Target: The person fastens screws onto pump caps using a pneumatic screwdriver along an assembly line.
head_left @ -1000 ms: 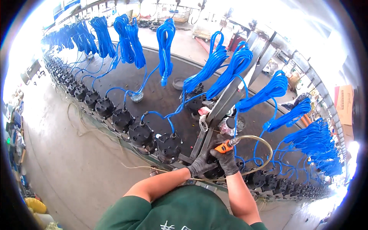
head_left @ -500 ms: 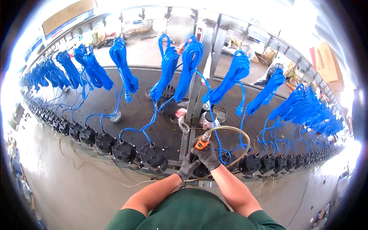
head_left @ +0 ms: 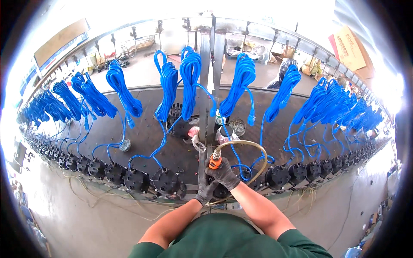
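Observation:
My gloved right hand [head_left: 224, 175] is closed around an orange air screwdriver [head_left: 214, 163], whose metal hose fitting points up and away from me. A yellowish air hose [head_left: 263, 151] loops from that fitting out to the right and back toward the bench edge. Under my hands sits a black round housing [head_left: 221, 192], mostly covered by them. My gloved left hand [head_left: 206, 190] is closed at the left side of this housing, its fingertips partly hidden behind the right hand. The tool's lower end is hidden too.
Black round housings [head_left: 165, 182] line the bench's front edge on both sides. Coiled blue cables [head_left: 190, 81] hang above the dark bench top [head_left: 180, 165]. A metal post [head_left: 205, 86] stands ahead, beside a tub of small metal parts [head_left: 237, 126] and a clear plastic bag [head_left: 226, 134].
The whole view has shifted, so the bench, cables and hands all appear farther left. Both hands stay at the same housing, and the right one still holds the air screwdriver.

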Tool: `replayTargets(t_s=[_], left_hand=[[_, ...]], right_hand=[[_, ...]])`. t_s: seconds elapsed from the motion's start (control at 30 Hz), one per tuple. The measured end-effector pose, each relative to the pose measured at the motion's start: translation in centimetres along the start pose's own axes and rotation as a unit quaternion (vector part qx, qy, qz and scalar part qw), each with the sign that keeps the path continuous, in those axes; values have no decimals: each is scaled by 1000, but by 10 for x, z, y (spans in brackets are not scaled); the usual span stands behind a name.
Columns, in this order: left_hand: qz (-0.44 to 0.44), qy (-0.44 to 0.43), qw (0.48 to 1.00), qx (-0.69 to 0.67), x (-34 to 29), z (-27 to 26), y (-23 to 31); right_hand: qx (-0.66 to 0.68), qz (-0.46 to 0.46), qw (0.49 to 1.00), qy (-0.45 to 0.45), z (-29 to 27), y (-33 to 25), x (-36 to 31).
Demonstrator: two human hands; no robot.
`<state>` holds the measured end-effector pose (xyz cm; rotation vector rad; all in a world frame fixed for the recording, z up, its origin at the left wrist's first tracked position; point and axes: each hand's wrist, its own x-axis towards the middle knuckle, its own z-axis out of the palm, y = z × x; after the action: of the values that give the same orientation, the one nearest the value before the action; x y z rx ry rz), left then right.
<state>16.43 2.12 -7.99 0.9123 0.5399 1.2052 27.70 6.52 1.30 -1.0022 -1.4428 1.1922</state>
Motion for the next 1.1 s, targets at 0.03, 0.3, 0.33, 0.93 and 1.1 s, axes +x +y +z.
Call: replayTargets(t_s=[0.03, 0.3, 0.33, 0.93, 1.1], left_hand=[[1, 2, 1000, -1, 0, -1, -1], [-5, 19, 1000, 1, 1, -3, -8], [-4, 20, 1000, 0, 0, -3, -6], [-16, 36, 996, 80, -5, -8, 6], [77, 150, 986, -17, -2, -2, 38]], right_hand=[[-5, -3, 1000, 5, 0, 1, 1], [-31, 6, 999, 8, -1, 11, 4], [-24, 1, 1000, 13, 1, 10, 4], [100, 42, 994, 0, 6, -28, -1], [122, -5, 993, 3, 3, -4, 2]])
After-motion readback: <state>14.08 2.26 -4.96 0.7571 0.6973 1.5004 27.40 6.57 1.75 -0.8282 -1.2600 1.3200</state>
